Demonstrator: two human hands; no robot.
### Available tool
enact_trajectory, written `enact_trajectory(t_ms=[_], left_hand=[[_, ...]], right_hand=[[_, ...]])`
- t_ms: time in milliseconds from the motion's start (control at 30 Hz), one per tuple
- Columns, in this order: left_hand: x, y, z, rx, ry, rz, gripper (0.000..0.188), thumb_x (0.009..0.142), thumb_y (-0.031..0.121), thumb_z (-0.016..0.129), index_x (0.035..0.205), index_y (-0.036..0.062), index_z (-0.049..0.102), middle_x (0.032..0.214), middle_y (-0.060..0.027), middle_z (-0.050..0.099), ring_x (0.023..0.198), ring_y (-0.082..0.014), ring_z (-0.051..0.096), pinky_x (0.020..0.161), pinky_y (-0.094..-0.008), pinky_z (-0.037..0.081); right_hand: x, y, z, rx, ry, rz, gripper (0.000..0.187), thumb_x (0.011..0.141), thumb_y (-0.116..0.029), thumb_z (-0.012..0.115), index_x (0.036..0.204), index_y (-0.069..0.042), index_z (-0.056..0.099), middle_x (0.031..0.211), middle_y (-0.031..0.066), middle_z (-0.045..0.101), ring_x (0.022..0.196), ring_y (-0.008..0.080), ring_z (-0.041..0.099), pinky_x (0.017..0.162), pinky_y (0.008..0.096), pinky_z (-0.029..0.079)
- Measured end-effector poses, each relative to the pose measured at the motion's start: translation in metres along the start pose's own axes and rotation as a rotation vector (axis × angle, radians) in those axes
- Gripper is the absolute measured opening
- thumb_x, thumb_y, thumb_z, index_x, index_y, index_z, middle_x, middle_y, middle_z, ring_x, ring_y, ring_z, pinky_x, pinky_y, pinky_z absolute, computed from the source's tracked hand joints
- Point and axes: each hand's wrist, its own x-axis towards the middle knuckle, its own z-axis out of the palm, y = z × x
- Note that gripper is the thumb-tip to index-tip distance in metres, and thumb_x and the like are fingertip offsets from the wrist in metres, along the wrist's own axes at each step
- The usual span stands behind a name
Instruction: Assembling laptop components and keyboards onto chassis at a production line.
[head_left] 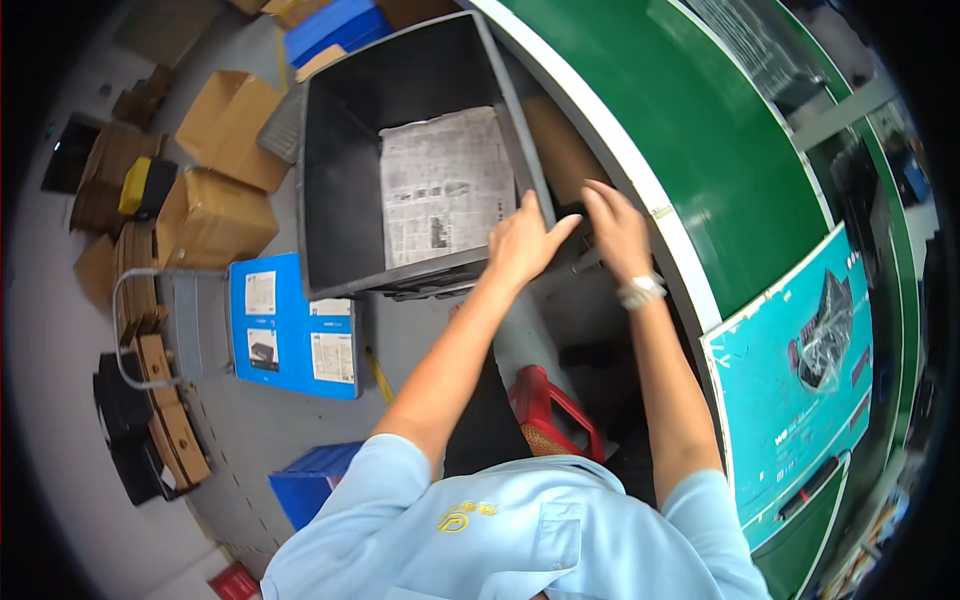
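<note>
A large black plastic bin (398, 60) stands ahead of me with a printed newspaper sheet (440, 185) lying flat on its bottom. My left hand (522, 245) is at the bin's near right corner, fingers over the rim and thumb stretched out away from it. To the right, my right hand (618, 232) hangs between the bin and the green table's white edge, its fingers slightly bent and apart, with nothing visible in it. There is a pale wristband or watch (641, 291) on my right wrist.
The green worktable (650, 80) curves along the right, with a teal board (790, 380) carrying a plastic-wrapped part. A red stool (545, 405) is close to my body. At left are a trolley (190, 325), a blue box (290, 325), cardboard boxes (215, 215) and a blue crate (305, 485).
</note>
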Motion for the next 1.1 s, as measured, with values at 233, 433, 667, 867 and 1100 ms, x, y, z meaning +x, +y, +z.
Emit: enact_trajectory(t_ms=[233,433,667,867,1100], left_hand=[[-0.006,-0.002,0.011,0.103,-0.007,-0.112,0.051,0.084,0.039,0.053,0.107,-0.0067,0.057,0.099,-0.0254,0.068,0.092,-0.0422,0.065,0.082,-0.046,0.05],[-0.033,-0.026,0.009,0.23,0.067,-0.002,0.046,0.078,0.037,0.05,0.1,-0.0018,0.061,0.098,-0.0233,0.069,0.092,-0.0426,0.065,0.082,-0.0475,0.049],[-0.114,-0.113,-0.042,0.389,-0.011,0.143,0.046,0.081,0.038,0.046,0.107,0.0018,0.057,0.103,-0.0227,0.067,0.094,-0.0483,0.06,0.08,-0.0502,0.046],[-0.231,-0.198,-0.087,0.454,-0.116,0.211,0.028,0.076,0.023,0.05,0.091,0.0005,0.054,0.087,-0.024,0.064,0.085,-0.0458,0.056,0.086,-0.0462,0.042],[-0.343,-0.277,-0.15,0.497,-0.176,0.178,0.025,0.071,0.003,0.054,0.095,0.0033,0.061,0.092,-0.0143,0.065,0.095,-0.0319,0.057,0.114,-0.0459,0.027]], right_hand=[[-0.092,0.038,-0.086,-0.605,0.273,-0.396,0.041,0.088,-0.022,0.063,0.124,-0.004,0.058,0.128,0.0126,0.059,0.117,0.0298,0.056,0.1,0.0388,0.042],[-0.122,0.111,-0.115,-1.097,0.31,-0.249,0.063,0.081,-0.021,0.069,0.137,-0.006,0.044,0.138,0.0123,0.05,0.126,0.0317,0.048,0.108,0.0464,0.035],[-0.113,0.102,-0.117,-1.041,0.244,-0.227,0.051,0.081,-0.015,0.065,0.129,-0.009,0.049,0.137,0.0096,0.051,0.129,0.03,0.047,0.108,0.0458,0.036],[-0.111,0.11,-0.115,-1.054,0.303,-0.259,0.052,0.081,-0.015,0.065,0.13,-0.009,0.049,0.139,0.0104,0.05,0.131,0.0312,0.045,0.108,0.0469,0.036],[-0.11,0.113,-0.11,-1.034,0.391,-0.357,0.042,0.081,-0.012,0.065,0.121,-0.007,0.053,0.133,0.0127,0.053,0.128,0.0344,0.046,0.105,0.0483,0.038]])
